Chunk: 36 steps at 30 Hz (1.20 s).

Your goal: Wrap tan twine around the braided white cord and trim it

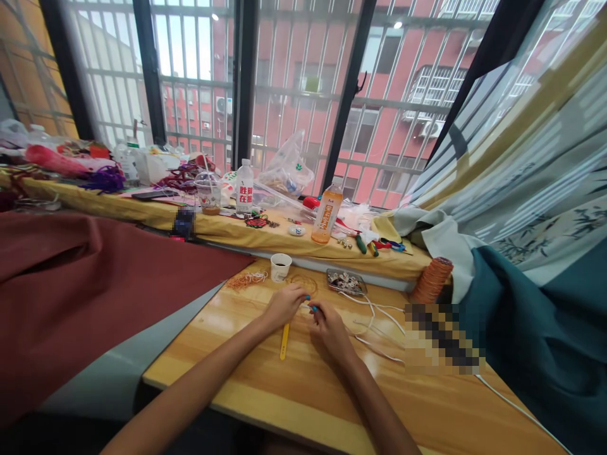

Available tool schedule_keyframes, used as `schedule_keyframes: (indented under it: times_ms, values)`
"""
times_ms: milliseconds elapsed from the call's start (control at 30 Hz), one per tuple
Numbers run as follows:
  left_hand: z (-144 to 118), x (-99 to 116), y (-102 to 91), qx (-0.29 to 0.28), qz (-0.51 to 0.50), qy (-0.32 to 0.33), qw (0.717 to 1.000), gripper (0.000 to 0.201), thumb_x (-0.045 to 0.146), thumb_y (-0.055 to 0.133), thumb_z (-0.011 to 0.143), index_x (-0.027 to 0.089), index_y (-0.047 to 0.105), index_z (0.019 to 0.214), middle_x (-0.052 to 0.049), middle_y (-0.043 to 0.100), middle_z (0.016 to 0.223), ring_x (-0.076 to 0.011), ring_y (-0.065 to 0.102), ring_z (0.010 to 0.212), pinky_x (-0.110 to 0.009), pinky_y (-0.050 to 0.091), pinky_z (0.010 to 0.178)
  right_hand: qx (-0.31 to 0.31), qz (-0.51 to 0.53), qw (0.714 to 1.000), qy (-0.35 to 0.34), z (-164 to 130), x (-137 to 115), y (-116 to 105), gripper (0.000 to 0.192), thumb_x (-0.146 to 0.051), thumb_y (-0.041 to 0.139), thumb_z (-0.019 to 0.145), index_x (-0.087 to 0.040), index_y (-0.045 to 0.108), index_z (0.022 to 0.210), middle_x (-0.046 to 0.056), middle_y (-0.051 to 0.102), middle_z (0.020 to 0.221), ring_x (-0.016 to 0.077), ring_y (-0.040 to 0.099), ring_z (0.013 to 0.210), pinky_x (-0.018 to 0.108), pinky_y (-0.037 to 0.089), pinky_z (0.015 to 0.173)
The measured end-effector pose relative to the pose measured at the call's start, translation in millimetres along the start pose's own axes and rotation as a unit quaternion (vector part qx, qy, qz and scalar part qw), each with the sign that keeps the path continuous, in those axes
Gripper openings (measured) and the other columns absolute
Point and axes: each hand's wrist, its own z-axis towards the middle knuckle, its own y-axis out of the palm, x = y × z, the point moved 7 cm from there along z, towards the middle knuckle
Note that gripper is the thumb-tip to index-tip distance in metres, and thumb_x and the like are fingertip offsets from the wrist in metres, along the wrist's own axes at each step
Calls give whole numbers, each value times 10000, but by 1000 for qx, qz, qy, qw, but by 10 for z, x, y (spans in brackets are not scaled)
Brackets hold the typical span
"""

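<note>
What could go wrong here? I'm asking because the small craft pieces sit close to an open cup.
1. The paper cup stands just beyond the left hand; a forward sweep might tip it onto the wooden table.
2. White cords trail beside the right hand and could snag, perhaps dragging the bead tray.
3. The small blue piece pinched between both hands might slip and roll away.

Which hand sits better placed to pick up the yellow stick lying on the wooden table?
Probably the left hand. The flat yellow stick lies just below it on the wooden table, while the right hand sits further to the side, pinching a small blue item.
</note>
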Motion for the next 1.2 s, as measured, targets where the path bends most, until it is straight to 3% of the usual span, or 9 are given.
schedule_keyframes:
  times_ms: [100,200,333,500,633,767,900,1033,1200]
  values:
    - [41,-143,60,-17,-154,-69,985,182,153,434,763,132,614,747,-19,581,708,-110,503,691,-203,382,633,-9,30,999,20,-6,10,7,206,-200,403,735,-161,551,873,58,585,841,150,535,758,274,414,705]
    - [31,-221,163,-50,-283,-146,947,172,153,450,731,99,614,730,-5,553,621,-85,471,577,-181,365,540,-13,85,995,51,3,72,9,190,-250,414,743,-163,529,867,47,585,800,143,545,700,268,428,664]
    - [-39,-134,295,-125,-308,-168,928,202,219,464,741,95,617,787,18,515,560,-60,402,470,-166,321,453,28,148,988,45,34,131,-77,164,-277,403,764,-186,409,900,13,557,715,121,521,581,252,430,578]
    - [-63,181,53,-68,-53,33,996,234,195,378,813,138,604,840,-35,578,756,-113,501,710,-211,388,650,79,38,996,26,20,128,-201,220,-212,364,773,-179,349,990,-9,518,678,128,500,589,259,401,603]
    - [-161,394,20,-98,183,215,954,211,170,365,819,139,565,879,-64,557,814,-154,495,777,-241,385,661,23,-69,997,15,11,130,-111,270,-158,341,752,-156,457,996,22,553,706,136,496,601,252,376,590]
    - [-190,407,24,-102,238,259,930,215,152,342,827,137,545,897,-66,541,816,-152,488,768,-239,384,647,-38,-121,992,11,8,166,0,232,-116,353,716,-148,568,797,52,588,704,146,506,624,253,371,603]
    - [-133,317,34,-95,170,212,958,221,152,360,820,147,572,880,-58,549,795,-151,485,779,-244,380,682,-77,-106,991,-31,-10,102,56,246,-102,351,721,-153,583,787,51,597,738,145,510,669,248,372,630]
    - [-39,101,67,-106,-11,84,991,205,144,408,788,142,613,787,-38,580,751,-134,503,740,-226,382,664,-82,-81,993,-37,-18,44,39,195,-152,396,737,-160,585,786,42,600,737,146,519,683,246,371,635]
    - [-8,-132,220,-140,-259,-101,950,190,154,435,749,97,614,779,-11,571,632,-99,502,595,-196,395,566,-16,6,1000,22,10,44,-82,164,-231,415,759,-166,563,786,25,588,664,142,533,622,240,384,596]
